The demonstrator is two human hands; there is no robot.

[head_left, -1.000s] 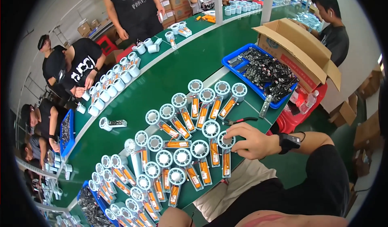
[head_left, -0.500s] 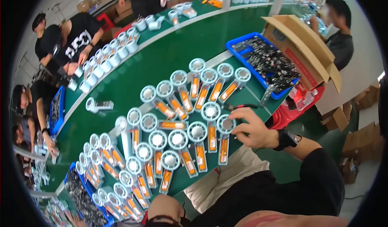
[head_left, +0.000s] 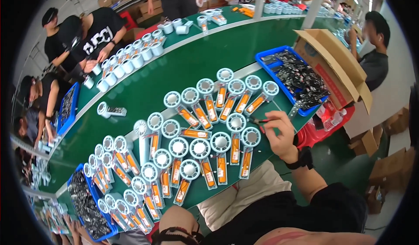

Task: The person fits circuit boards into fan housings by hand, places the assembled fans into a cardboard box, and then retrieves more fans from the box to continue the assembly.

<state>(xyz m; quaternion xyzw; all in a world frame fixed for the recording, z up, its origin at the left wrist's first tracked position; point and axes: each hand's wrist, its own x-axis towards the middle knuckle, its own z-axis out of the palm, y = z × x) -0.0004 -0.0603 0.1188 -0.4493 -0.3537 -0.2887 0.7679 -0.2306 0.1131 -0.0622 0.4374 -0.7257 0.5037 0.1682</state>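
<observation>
Right hand (head_left: 281, 134) over the near edge of the green worktop (head_left: 205, 66), fingers (head_left: 276, 117) pinched shut on a small red-handled tool (head_left: 258, 121) — its tip points left, just beside the round head of the nearest fan unit (head_left: 250, 137). A black watch sits on that wrist.

Left hand not in view; only a bare knee with a dark strap at the lower edge.

Worktop: rows of white handheld fan units with orange battery packs (head_left: 235, 148) lying face up, heads touching or nearly so, fanned out in front of the person. One lone unit (head_left: 109, 110) lies apart to the left.

Blue tray of dark small parts (head_left: 297, 77) at the right, an open cardboard box (head_left: 336, 57) just beyond it. A second blue tray (head_left: 89, 205) at lower left.

Room — other workers seated along the far side of the curved line, white cylinders (head_left: 131, 59) lined up before them
</observation>
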